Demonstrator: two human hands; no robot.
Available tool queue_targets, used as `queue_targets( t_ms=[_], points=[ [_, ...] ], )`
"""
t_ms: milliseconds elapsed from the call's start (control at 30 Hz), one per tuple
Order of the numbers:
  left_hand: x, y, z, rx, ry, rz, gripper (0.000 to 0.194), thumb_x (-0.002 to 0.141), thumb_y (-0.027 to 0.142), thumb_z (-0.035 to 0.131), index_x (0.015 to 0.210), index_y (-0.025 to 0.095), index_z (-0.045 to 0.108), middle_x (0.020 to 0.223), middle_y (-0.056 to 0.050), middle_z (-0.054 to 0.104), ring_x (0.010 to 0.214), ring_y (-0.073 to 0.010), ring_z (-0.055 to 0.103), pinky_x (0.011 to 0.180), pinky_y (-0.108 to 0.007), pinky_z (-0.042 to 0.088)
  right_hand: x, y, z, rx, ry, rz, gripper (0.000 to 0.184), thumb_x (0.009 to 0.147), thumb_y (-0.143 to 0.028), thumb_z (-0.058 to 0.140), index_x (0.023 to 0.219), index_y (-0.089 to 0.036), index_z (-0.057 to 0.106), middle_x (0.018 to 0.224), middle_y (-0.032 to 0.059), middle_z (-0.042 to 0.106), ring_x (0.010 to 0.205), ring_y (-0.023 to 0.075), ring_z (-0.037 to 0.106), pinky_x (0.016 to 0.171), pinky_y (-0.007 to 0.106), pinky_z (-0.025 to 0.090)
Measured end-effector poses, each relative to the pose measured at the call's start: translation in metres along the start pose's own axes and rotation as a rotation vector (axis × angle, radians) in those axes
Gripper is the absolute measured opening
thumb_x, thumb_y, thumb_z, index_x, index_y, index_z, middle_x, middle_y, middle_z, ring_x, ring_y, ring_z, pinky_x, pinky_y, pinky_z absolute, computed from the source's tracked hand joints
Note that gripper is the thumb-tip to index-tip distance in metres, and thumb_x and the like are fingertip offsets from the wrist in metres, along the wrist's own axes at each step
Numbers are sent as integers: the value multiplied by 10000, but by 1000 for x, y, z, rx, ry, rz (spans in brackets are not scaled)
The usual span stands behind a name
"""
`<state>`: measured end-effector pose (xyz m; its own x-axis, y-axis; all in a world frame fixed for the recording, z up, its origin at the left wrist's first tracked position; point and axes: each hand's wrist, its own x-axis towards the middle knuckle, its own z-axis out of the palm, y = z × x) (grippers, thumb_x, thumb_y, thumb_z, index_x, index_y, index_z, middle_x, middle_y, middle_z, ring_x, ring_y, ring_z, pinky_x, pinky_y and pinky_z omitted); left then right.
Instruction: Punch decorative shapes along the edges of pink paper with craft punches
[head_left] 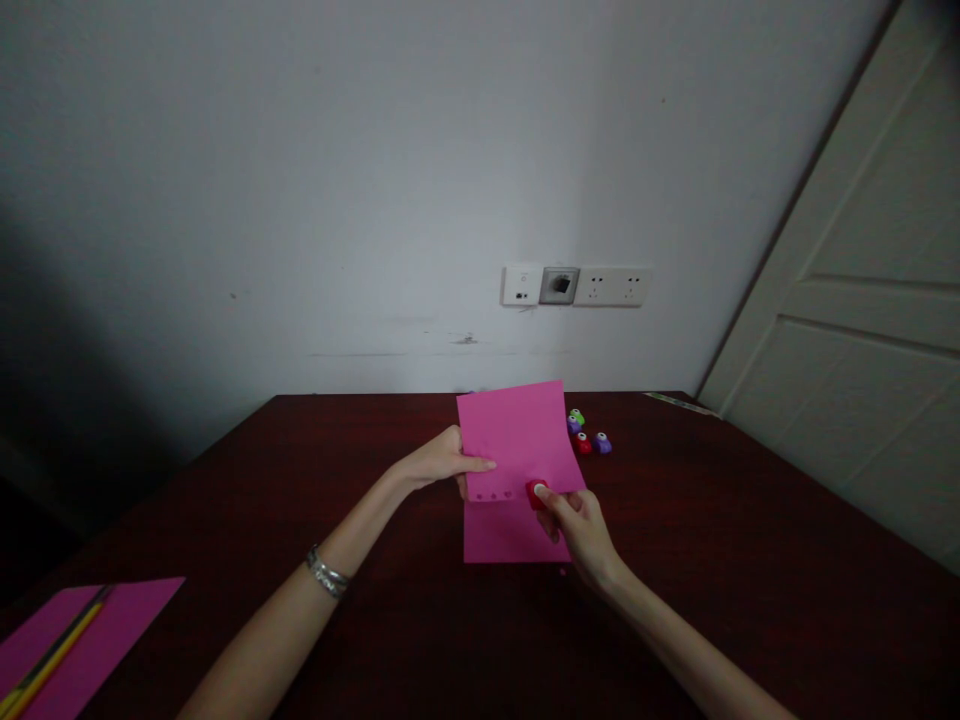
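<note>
My left hand point(442, 461) pinches the left edge of a pink sheet of paper point(517, 430), thumb on top and fingers behind. The sheet is raised and tilted toward me. Small punched shapes run in a row along its lower edge, left of a red craft punch point(535, 493). My right hand point(581, 528) grips that punch at the sheet's lower edge, its thumb on the white button. Below the raised sheet, another pink paper area point(510, 535) lies on the table; whether it is a separate sheet I cannot tell. A tiny pink cut-out point(562, 572) lies near its lower edge.
Several small punches, among them a red one point(583, 443) and a purple one point(602, 443), sit right of the paper on the dark wooden table point(360, 620). Another pink sheet point(135, 610) with pencil-like sticks point(56, 655) lies front left. A patterned strip point(682, 404) lies back right, near wall sockets point(611, 287).
</note>
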<state>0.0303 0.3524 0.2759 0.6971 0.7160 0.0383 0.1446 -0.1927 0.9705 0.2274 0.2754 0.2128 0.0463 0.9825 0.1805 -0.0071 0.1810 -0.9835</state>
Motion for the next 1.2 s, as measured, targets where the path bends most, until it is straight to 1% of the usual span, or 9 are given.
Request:
queue_targets(
  t_ms=[133, 433, 633, 767, 867, 967, 1033, 1133, 1200],
  points=[
    [0, -1, 1, 8, 6, 1, 418, 674, 302, 659, 1004, 93, 507, 738, -47, 559, 558, -125, 553, 467, -256, 480, 1, 2, 0, -5, 1, -12, 499, 742, -467, 543, 355, -170, 438, 327, -29, 381, 332, 75, 352, 384, 230, 250],
    [0, -1, 0, -14, -12, -9, 426, 673, 287, 658, 1021, 97, 501, 761, -59, 571, 573, -137, 566, 472, -260, 480, -1, 1, 1, 30, 23, 12, 460, 718, -475, 567, 394, -172, 447, 326, -42, 374, 321, 67, 314, 366, 224, 220],
    [1, -3, 0, -7, 17, 47, 437, 674, 258, 662, 1051, 100, 507, 713, -41, 574, 647, -146, 574, 567, -264, 490, 1, 3, 0, 12, 27, 4, 489, 733, -474, 549, 361, -185, 419, 310, -37, 358, 315, 68, 306, 364, 227, 214],
    [1, -2, 1, -26, -21, 10, 455, 683, 261, 654, 1074, 107, 481, 744, -47, 577, 574, -129, 574, 509, -260, 493, 2, 0, 0, 14, -13, -6, 536, 760, -475, 512, 321, -181, 423, 298, -20, 376, 323, 70, 322, 385, 231, 246],
    [0, 0, 1, -34, -36, -8, 449, 685, 278, 657, 1060, 107, 476, 749, -52, 575, 539, -124, 573, 467, -251, 494, 0, -3, 1, 82, -65, 30, 513, 759, -478, 510, 352, -175, 434, 318, -25, 384, 328, 68, 332, 378, 224, 250],
    [0, 0, 1, -40, -10, -8, 452, 674, 284, 671, 1044, 113, 475, 745, -46, 575, 538, -124, 574, 454, -245, 496, -1, -4, 3, 186, -77, 96, 447, 745, -472, 530, 426, -177, 424, 354, -48, 357, 330, 64, 323, 350, 211, 214],
    [0, 0, 1, -46, -6, -19, 439, 674, 283, 672, 1029, 109, 481, 729, -46, 579, 522, -123, 573, 442, -239, 490, -1, -3, 4, 259, -90, 145, 409, 736, -468, 538, 474, -183, 406, 388, -68, 325, 336, 54, 287, 339, 202, 182],
    [0, -1, 0, -60, -19, -25, 425, 677, 275, 671, 1017, 96, 488, 701, -53, 584, 507, -128, 578, 434, -231, 481, -1, -2, 6, 348, -84, 221, 361, 707, -461, 559, 540, -194, 382, 439, -85, 297, 358, 47, 247, 330, 186, 147],
    [0, -1, -1, -69, -26, -22, 425, 680, 279, 671, 1017, 92, 491, 687, -55, 587, 511, -134, 585, 439, -232, 483, -1, -2, 7, 382, -63, 255, 330, 689, -444, 575, 584, -199, 380, 468, -85, 308, 379, 51, 261, 329, 171, 130]
  ],
)
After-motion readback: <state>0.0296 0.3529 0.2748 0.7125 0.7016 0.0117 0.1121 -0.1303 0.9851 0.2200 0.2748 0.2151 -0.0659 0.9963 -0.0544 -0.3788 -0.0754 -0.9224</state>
